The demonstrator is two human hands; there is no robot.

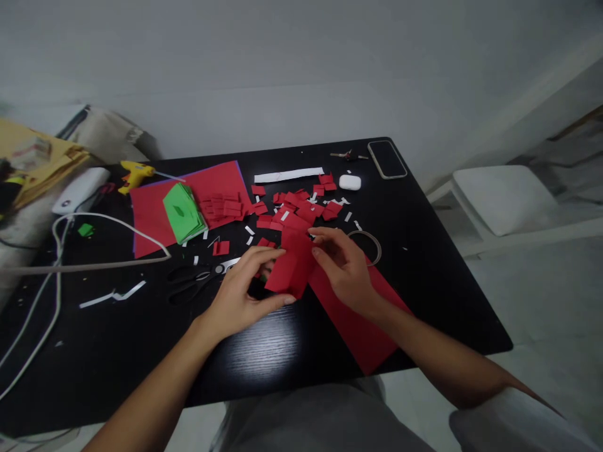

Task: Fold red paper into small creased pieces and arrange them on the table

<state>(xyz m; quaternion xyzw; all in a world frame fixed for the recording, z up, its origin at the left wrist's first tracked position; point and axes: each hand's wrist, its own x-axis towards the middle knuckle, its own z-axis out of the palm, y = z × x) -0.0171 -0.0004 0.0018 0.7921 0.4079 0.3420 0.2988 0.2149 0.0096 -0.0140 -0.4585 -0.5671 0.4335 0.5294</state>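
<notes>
Between my hands is a folded piece of red paper (pixel 293 263), raised over the black table. My left hand (pixel 242 285) grips its left side, fingers above and thumb under the lower edge. At its right edge, the thumb and fingertips of my right hand (pixel 342 267) close on the paper. A larger red sheet (pixel 360 317) lies partly under my right hand and wrist. Close to my left hand, black-handled scissors (pixel 198 276) rest on the table, their blades partly hidden. Beyond my hands is a pile of small folded red paper pieces (pixel 296 207).
Further left lie green folded paper (pixel 183 213), a big red sheet (pixel 188 176), a yellow glue gun (pixel 136 174) and a white cable (pixel 59 270). A tape ring (pixel 378 248), white case (pixel 350 182), keys (pixel 348 155) and phone (pixel 387 159) are to the right. White strips are scattered about.
</notes>
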